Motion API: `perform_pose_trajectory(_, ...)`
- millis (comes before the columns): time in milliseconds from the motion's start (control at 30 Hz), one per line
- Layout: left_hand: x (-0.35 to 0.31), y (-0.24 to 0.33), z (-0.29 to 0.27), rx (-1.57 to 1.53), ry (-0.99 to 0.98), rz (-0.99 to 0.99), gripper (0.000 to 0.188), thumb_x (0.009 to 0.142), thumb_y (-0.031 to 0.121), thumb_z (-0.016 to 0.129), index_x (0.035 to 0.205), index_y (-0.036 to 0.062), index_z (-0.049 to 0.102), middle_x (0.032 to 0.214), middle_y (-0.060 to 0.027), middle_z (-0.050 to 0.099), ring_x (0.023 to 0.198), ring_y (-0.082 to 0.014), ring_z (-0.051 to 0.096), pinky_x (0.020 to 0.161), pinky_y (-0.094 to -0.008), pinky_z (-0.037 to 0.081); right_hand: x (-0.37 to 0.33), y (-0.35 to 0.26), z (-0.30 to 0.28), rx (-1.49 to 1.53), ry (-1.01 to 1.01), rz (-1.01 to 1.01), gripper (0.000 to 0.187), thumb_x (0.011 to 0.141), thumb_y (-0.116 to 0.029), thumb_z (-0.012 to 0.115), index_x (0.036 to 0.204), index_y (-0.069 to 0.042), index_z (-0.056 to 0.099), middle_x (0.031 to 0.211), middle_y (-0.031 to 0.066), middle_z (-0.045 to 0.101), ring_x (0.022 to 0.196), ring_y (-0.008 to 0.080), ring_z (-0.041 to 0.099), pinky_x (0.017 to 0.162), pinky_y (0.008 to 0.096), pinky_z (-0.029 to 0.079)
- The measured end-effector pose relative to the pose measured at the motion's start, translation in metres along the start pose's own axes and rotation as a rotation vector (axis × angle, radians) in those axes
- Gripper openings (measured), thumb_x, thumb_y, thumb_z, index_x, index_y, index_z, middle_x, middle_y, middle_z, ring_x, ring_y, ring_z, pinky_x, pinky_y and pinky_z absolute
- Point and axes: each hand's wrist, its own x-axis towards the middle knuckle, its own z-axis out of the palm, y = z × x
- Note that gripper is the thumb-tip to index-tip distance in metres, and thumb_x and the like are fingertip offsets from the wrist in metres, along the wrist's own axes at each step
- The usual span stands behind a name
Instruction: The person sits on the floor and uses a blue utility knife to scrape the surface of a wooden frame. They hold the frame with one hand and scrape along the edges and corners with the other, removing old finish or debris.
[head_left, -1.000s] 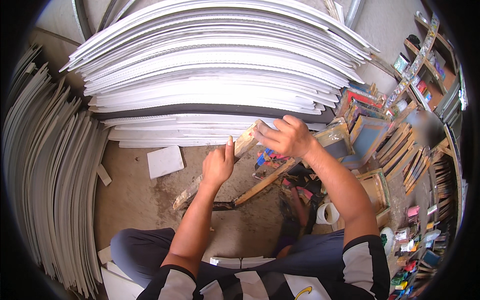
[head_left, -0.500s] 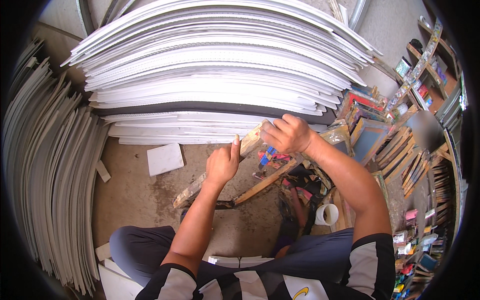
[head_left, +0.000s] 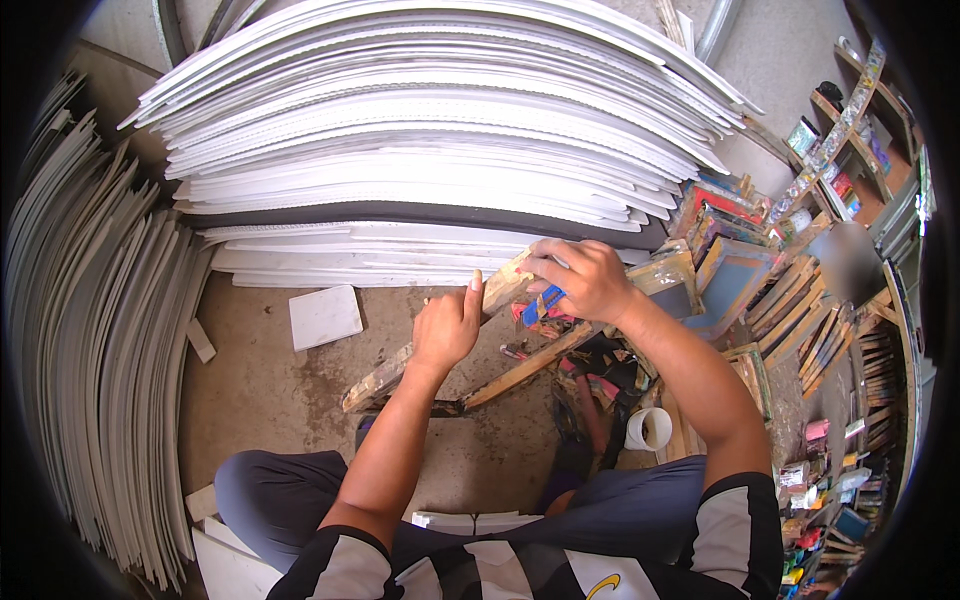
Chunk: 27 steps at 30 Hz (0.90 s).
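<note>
A worn wooden frame (head_left: 382,378) stands tilted on edge before me, one bar rising from lower left to upper right. My left hand (head_left: 447,325) is closed around the middle of that bar, thumb pointing up along it. At the bar's upper end, my right hand (head_left: 585,282) is closed with its fingertips against the flaking surface. A blue tool-like piece (head_left: 544,306) shows just below the right fingers; whether it is in that hand or behind it, I cannot tell. A lower bar (head_left: 530,365) of bare wood runs toward the right.
Tall stacks of white sheets (head_left: 420,130) stand ahead, and grey ones (head_left: 95,370) at left. A white square piece (head_left: 326,318) lies on the floor. Scraps (head_left: 600,375) and a white cup (head_left: 648,429) are at right, before several framed screens (head_left: 735,285) and paint-marked shelves (head_left: 830,150).
My right hand has shifted slightly, its fingers less tightly curled at the bar's end. The blue piece shows at a different angle. My left hand keeps its hold.
</note>
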Motion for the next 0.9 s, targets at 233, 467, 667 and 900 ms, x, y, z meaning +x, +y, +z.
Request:
perform_pose_trajectory(233, -0.005, 0.009, -0.001, 0.046, -0.043, 0.020, 0.067, 0.108, 0.053, 0.033, 0.092, 0.0032, 0.075, 0.085, -0.0291, 0.071, 0.087, -0.0496, 0.068, 0.082, -0.0564, 0.053, -0.003, -0.001, 0.003, -0.125, 0.027, -0.042, 0.027, 0.063, -0.005, 0.071, 0.088, -0.014, 0.071, 0.096, -0.0011, 0.070, 0.065, 0.0174, 0.066, 0.054, 0.0302, 0.049)
perform_pose_trajectory(467, -0.011, 0.013, 0.004, 0.038, -0.016, 0.023, 0.068, 0.107, 0.053, 0.034, 0.087, 0.0020, 0.074, 0.082, -0.0302, 0.069, 0.085, -0.0513, 0.067, 0.080, -0.0579, 0.051, 0.002, -0.009, 0.003, -0.232, -0.144, 0.344, 0.025, 0.072, 0.000, 0.068, 0.091, -0.014, 0.071, 0.095, 0.0038, 0.070, 0.071, 0.0171, 0.069, 0.059, 0.0324, 0.051)
perform_pose_trajectory(667, -0.015, 0.009, 0.003, 0.046, -0.019, 0.036, 0.067, 0.107, 0.053, 0.035, 0.088, 0.0022, 0.074, 0.079, -0.0300, 0.069, 0.083, -0.0507, 0.068, 0.079, -0.0579, 0.052, 0.013, 0.000, -0.018, 0.072, 0.188, 0.621, 0.022, 0.085, 0.006, 0.063, 0.102, -0.007, 0.070, 0.094, 0.0121, 0.073, 0.078, 0.0237, 0.073, 0.067, 0.0370, 0.055)
perform_pose_trajectory(900, -0.002, -0.005, -0.002, 0.013, 0.028, 0.015, 0.069, 0.107, 0.055, 0.035, 0.089, 0.0021, 0.075, 0.081, -0.0292, 0.069, 0.085, -0.0506, 0.067, 0.079, -0.0571, 0.052, 0.019, -0.013, 0.001, 0.365, 0.440, 0.973, 0.012, 0.099, -0.005, 0.061, 0.107, -0.002, 0.070, 0.086, 0.0115, 0.074, 0.081, 0.0209, 0.073, 0.072, 0.0339, 0.054)
